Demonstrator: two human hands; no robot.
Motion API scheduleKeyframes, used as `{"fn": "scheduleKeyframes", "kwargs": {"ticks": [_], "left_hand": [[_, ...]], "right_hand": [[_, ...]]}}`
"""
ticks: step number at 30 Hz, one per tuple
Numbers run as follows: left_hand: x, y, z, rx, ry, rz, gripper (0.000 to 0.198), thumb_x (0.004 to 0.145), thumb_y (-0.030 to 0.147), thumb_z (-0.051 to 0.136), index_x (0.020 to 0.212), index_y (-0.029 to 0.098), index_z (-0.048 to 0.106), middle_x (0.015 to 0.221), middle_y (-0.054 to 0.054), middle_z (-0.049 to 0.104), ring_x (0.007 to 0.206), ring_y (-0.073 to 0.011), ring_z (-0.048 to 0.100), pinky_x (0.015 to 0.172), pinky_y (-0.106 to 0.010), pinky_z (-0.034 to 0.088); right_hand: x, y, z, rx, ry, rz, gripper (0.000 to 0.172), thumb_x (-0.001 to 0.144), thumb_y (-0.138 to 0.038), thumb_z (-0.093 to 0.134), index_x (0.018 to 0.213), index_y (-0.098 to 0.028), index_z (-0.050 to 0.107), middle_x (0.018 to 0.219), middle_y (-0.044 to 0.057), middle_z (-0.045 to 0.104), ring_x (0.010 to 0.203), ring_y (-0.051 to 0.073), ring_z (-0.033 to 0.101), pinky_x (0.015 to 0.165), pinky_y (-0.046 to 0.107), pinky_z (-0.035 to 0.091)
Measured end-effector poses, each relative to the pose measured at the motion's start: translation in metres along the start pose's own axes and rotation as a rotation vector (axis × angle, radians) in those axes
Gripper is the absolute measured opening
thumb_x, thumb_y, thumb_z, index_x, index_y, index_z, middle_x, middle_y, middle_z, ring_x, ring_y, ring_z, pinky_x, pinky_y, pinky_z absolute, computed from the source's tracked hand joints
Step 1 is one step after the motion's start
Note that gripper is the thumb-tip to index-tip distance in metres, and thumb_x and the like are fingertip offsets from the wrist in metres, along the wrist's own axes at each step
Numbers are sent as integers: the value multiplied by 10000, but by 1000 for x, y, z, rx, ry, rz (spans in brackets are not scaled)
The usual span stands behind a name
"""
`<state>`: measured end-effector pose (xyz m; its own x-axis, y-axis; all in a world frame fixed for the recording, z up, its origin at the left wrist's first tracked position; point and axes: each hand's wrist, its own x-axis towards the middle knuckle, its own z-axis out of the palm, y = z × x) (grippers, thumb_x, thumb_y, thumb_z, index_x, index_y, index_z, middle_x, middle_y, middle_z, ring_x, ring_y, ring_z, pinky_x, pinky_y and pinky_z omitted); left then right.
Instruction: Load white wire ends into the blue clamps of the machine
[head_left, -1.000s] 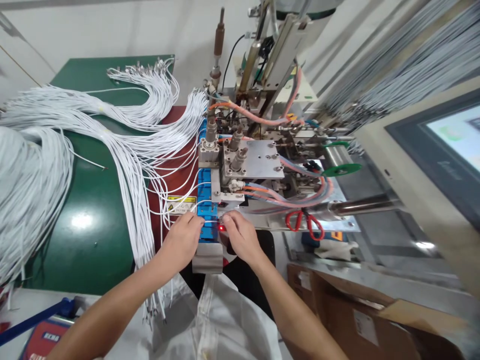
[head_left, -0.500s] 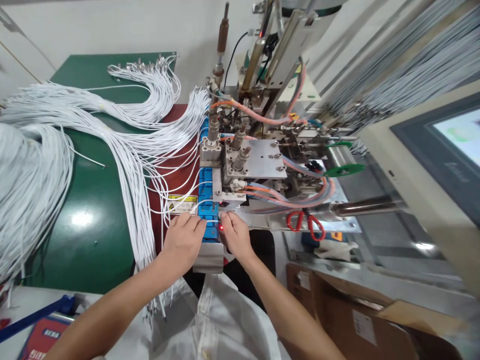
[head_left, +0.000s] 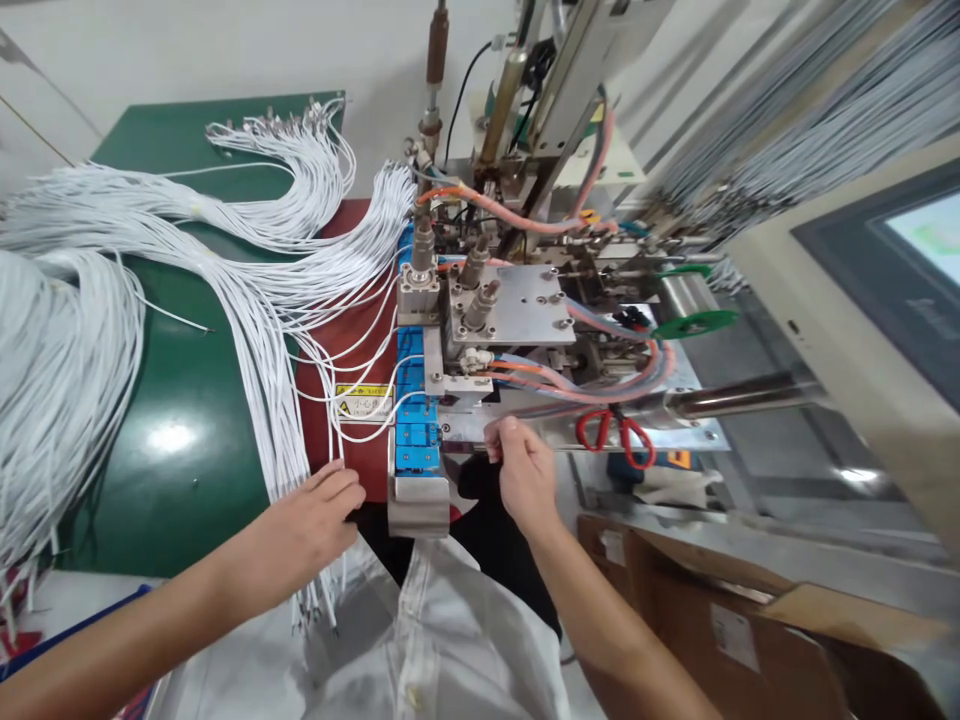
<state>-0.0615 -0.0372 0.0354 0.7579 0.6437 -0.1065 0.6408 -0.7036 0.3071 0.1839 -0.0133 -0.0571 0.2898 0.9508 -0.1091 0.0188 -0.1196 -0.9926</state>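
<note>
My left hand [head_left: 319, 510] lies over the hanging ends of a bundle of white cables [head_left: 259, 400], its fingers bent together; whether it grips a cable is hidden. To the right, my right hand [head_left: 521, 465] is raised with curled fingers, apart from the machine, and anything between its fingertips is too small to see. Between the hands runs a row of blue fixtures [head_left: 417, 434] ending at a bent metal plate [head_left: 418, 505]. Some white cables lead from the bundle to the blue fixtures. A yellow warning label [head_left: 364, 403] sits on the red surface beside them.
The machine's metal plate [head_left: 517, 305] and orange hoses [head_left: 600, 385] stand beyond my right hand. Red-handled scissors [head_left: 615, 437] lie to the right, near a green-rimmed spool [head_left: 690, 305]. A screen [head_left: 930, 225] is at far right, cardboard boxes [head_left: 697, 620] below. More cables cover the green table [head_left: 187, 490].
My left hand has moved left and down from the blue fixtures to the cable bundle. My right hand has moved right, away from the fixtures. The red light by the fixture no longer shows.
</note>
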Motion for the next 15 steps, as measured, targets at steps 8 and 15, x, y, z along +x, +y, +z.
{"fn": "scheduleKeyframes", "kwargs": {"ticks": [8, 15], "left_hand": [[38, 17, 16, -238, 301, -181, 151, 870, 260, 469, 832, 199, 601, 759, -6, 630, 700, -121, 584, 670, -246, 469], [64, 36, 28, -397, 434, -231, 305, 872, 211, 447, 1170, 184, 508, 945, -52, 650, 827, -137, 623, 749, -247, 508]], "right_hand": [[-29, -23, 0, 77, -176, -194, 366, 866, -395, 400, 676, -168, 615, 663, 42, 551, 583, 137, 502, 539, 280, 414], [-32, -43, -4, -171, -213, -356, 126, 808, -197, 518, 720, -192, 607, 694, 29, 591, 638, 136, 549, 575, 264, 444]]}}
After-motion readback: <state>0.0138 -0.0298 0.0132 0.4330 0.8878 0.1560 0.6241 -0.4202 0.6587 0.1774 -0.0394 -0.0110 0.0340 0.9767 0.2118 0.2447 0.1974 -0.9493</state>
